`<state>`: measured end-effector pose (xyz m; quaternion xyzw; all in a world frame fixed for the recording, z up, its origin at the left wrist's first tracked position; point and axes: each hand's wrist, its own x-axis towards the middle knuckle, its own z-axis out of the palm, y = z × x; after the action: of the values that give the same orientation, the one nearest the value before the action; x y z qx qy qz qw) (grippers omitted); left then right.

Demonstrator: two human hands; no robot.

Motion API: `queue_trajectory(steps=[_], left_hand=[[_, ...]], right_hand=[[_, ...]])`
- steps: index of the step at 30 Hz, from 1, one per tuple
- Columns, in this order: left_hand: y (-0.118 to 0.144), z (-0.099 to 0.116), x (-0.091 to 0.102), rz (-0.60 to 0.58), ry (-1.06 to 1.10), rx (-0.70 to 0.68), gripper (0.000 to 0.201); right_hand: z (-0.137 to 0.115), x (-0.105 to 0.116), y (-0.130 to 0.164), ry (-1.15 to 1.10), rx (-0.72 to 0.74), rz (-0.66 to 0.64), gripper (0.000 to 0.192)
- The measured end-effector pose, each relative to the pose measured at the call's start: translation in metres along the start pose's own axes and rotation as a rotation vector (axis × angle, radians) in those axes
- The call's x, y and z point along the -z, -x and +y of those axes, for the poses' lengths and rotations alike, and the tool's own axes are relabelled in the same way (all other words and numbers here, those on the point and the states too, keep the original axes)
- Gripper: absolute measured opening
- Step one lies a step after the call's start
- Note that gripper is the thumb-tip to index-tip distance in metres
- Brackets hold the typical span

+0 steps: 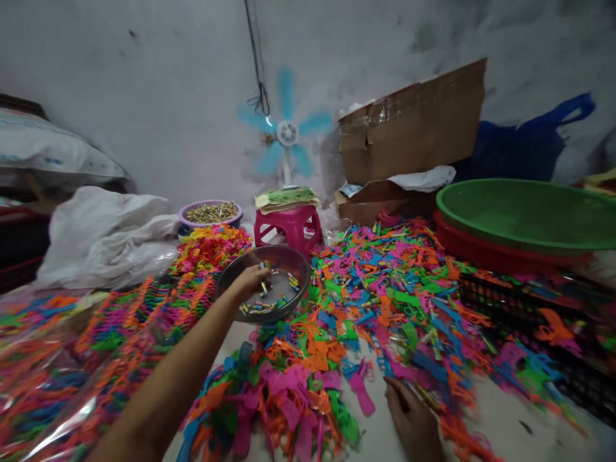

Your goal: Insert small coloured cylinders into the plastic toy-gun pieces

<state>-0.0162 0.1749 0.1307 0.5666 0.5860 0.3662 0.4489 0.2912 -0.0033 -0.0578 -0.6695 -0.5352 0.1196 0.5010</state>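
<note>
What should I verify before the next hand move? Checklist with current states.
1. Left hand at the bowl: ok, reaching inside.
2. Left hand's grip on the small tubes: cannot tell, too blurred.
3. Bowl upright: ok, opening faces up.
4. Right hand grip: cannot tell; fingers are beside loose plastic pieces.
5. Bare path between hands: not ok, plastic pieces lie between them.
6. Fan clear of hands: ok, it stands farther back, near the wall.
</note>
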Motion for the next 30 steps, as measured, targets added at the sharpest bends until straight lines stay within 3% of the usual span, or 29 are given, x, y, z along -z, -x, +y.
queue_trajectory(steps=[2, 5, 8, 10, 13, 16, 20, 22, 25, 28, 30], left_hand=[[0.053, -0.002, -0.017, -0.064, 0.131, 0.029, 0.018], [0.136, -0.027, -0.051, -0.168, 0.272, 0.128, 0.021], [0.201, -0.059, -0.085, -0.128, 0.561, 0.275, 0.020], [0.226, -0.076, -0.102, -0.063, 0.776, 0.370, 0.020], [0.240, -0.095, -0.115, -0.012, 0.903, 0.467, 0.019], [0.239, -0.106, -0.110, 0.027, 0.996, 0.566, 0.013], [0.245, -0.111, -0.098, -0.032, 1.086, 0.688, 0.003], [0.252, -0.111, -0.101, -0.121, 1.142, 0.706, 0.013], [0.259, -0.114, -0.111, -0.217, 1.261, 0.587, 0.016], [0.258, -0.122, -0.117, -0.158, 1.283, 0.457, 0.015], [0.253, -0.128, -0.114, -0.061, 1.204, 0.463, 0.019]], right_hand=[[-0.018, 0.002, 0.005, -0.063, 0.014, 0.029, 0.032], [-0.068, 0.005, 0.038, -0.205, 0.035, -0.025, 0.032], [-0.129, 0.003, 0.089, -0.333, 0.058, -0.286, 0.027], [-0.158, 0.000, 0.120, -0.355, 0.050, -0.391, 0.025], [-0.171, -0.001, 0.144, -0.358, -0.010, -0.449, 0.024], [-0.161, 0.009, 0.140, -0.370, -0.057, -0.469, 0.022], [-0.145, 0.019, 0.122, -0.270, -0.095, -0.259, 0.026], [-0.140, 0.015, 0.120, -0.222, -0.013, -0.172, 0.025], [-0.137, 0.000, 0.129, -0.139, 0.197, -0.126, 0.024], [-0.132, -0.011, 0.136, -0.074, 0.374, -0.233, 0.027], [-0.124, -0.013, 0.125, -0.078, 0.369, -0.285, 0.022]])
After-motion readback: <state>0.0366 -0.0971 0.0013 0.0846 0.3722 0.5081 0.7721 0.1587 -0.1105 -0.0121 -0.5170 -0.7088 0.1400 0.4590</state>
